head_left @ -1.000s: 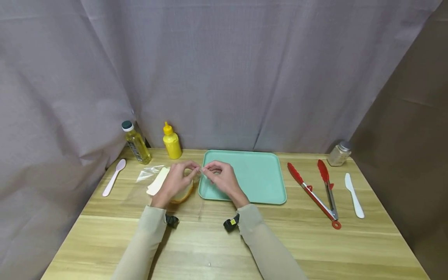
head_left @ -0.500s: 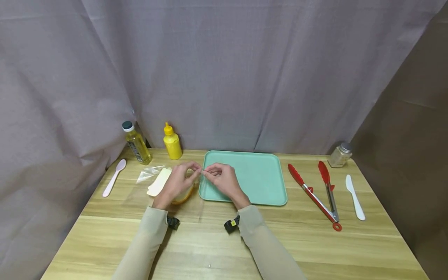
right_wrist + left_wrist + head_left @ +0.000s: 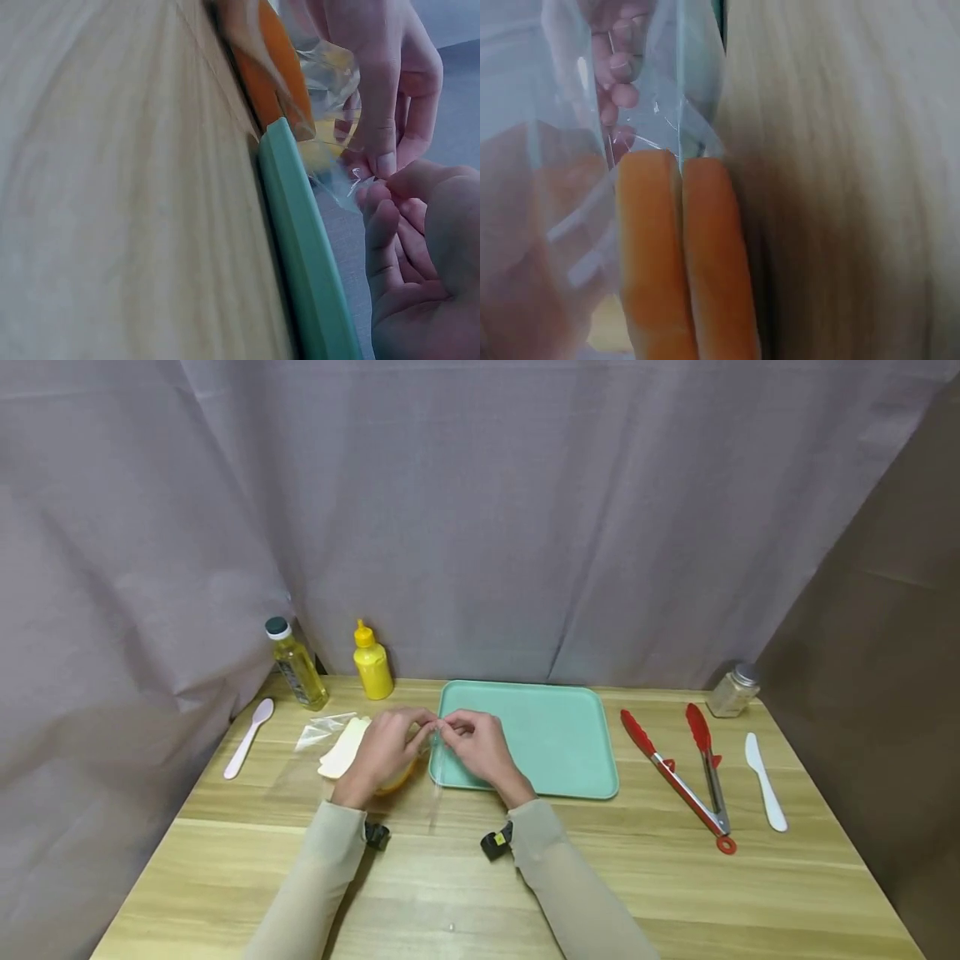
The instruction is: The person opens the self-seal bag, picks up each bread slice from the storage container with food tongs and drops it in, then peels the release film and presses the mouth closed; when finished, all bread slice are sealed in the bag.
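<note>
A clear plastic bag (image 3: 660, 112) lies around thick bread slices (image 3: 654, 255) with orange-brown crusts, left of the green tray (image 3: 536, 739). My left hand (image 3: 386, 747) is above the bread and pinches the bag's edge between thumb and fingers. Fingertip to fingertip with it, my right hand (image 3: 478, 745) pinches the same film over the tray's left side. The right wrist view shows crumpled film (image 3: 352, 184) between both sets of fingertips. A pale flat piece (image 3: 343, 752) shows beside my left hand in the head view; its kind is unclear. My left hand hides much of the bread.
At the back left stand an oil bottle (image 3: 296, 667) and a yellow squeeze bottle (image 3: 372, 668). A pink spoon (image 3: 249, 739) lies at far left. Red-tipped tongs (image 3: 686, 789), a white knife (image 3: 765, 783) and a shaker jar (image 3: 732, 692) are on the right. A curtain hangs behind.
My left hand has shifted slightly right, and its fingertips now meet those of my right hand. The film's edge moved a little right with them. The other items stay put.
</note>
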A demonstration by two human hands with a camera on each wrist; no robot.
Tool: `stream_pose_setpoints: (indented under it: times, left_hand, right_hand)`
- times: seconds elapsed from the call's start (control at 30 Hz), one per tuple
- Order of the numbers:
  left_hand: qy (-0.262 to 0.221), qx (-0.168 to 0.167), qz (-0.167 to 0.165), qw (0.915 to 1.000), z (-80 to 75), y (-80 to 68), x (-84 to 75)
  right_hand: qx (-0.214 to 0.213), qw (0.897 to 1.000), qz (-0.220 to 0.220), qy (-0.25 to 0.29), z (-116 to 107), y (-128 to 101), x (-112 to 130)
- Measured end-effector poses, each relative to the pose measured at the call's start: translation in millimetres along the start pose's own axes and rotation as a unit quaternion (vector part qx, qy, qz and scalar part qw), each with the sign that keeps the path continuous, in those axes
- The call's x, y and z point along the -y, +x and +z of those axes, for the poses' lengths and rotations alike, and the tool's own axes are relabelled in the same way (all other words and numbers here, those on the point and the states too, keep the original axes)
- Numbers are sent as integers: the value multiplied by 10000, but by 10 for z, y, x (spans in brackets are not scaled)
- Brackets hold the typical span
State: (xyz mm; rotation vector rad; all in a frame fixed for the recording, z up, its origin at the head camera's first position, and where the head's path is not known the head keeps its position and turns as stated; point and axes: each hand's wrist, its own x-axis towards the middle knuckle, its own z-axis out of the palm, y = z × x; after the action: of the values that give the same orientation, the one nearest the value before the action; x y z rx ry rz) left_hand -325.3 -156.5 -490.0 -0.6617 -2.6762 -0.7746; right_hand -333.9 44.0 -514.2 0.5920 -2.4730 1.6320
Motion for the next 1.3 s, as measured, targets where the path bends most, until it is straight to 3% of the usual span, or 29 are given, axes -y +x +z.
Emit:
stream_pose_setpoints:
  times: [0.17,0.37,0.7,1.0,1.3]
  left_hand:
    - [283,-252,-184,9991,26,24,-64]
    - [-266,-432,-757,9958,56,31,-73]
    - [-1520,-435,-904,9833,40,-5,42]
    - [-1757,-409,-1115,9773,60,-36,146]
    - [-1782,-399,-1051,9776,101,-45,200]
  right_hand:
    - [-139,9999,-23,-31,-44,-27,-7]
    - [-277,9996,1,-61,-81,-52,-20]
    - [-36,9996,207,182,-205,-287,-2]
    - [489,9983,232,195,-505,-548,-5]
    - [615,9976,201,-235,-845,-713,-65]
